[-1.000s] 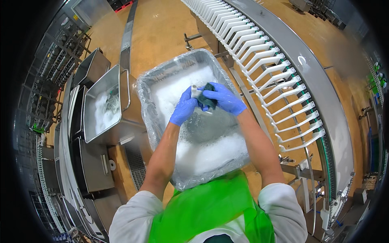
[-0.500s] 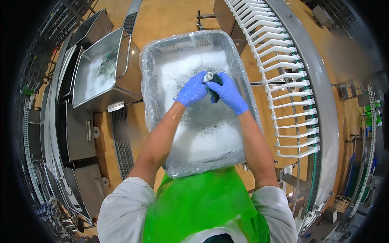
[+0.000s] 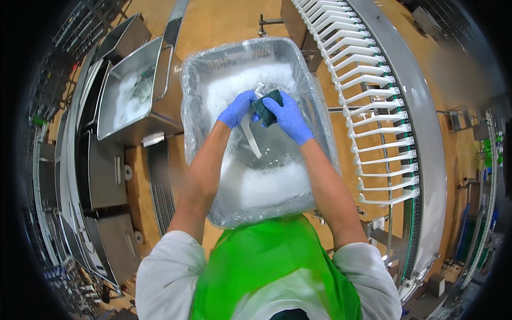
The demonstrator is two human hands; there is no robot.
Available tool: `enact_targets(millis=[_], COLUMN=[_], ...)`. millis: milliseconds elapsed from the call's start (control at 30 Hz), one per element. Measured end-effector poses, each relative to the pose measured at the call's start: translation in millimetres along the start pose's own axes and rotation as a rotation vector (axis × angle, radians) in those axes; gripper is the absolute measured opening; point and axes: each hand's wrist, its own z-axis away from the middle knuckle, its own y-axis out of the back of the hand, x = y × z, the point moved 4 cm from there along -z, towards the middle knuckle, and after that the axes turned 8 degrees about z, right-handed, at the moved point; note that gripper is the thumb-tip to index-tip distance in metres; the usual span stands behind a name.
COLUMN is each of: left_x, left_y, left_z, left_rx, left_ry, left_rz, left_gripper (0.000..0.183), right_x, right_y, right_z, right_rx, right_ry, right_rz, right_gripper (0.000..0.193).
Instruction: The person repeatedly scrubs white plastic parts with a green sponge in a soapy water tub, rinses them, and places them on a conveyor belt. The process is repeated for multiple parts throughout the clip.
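Observation:
Both of my hands wear blue gloves and meet above a tub lined with clear plastic and filled with foamy water. My left hand is closed on a long white plastic arm, which slants from beyond the fingers down toward the grey water. My right hand grips a dark green scouring pad and presses it against the white arm near its far end. The fingertips behind the pad are partly hidden. White foam lies around the greyish open patch of water.
A conveyor with a row of similar white arms runs along the right. To the left stands a metal bin holding suds and pale pieces. A floor grate and steel cabinets lie farther left.
The white arm, earlier seen only as an end in my fingers, now shows its length slanting toward me. Both hands have shifted slightly left, and the pad lies over the arm.

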Motion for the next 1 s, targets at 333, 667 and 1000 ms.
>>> enact_targets(millis=[333,667,1000], left_x=[-24.8,-44.5,16.5], left_y=[-25.5,27.5,5.7], left_z=[-4.8,-19.8,2.5], left_rx=[-0.203,-0.003,-0.080], left_ry=[0.084,0.254,-0.029], left_rz=[0.250,-0.840,-0.447], left_gripper=[0.038,0.042,0.029], right_x=[-16.0,56.7,-4.0], right_y=[16.9,26.8,30.3], right_z=[13.8,-6.1,-1.6], right_rx=[0.091,0.035,-0.004], right_ry=[-0.014,-0.065,-0.090], right_rz=[-0.057,1.148,1.061], right_gripper=[0.023,0.025,0.027])
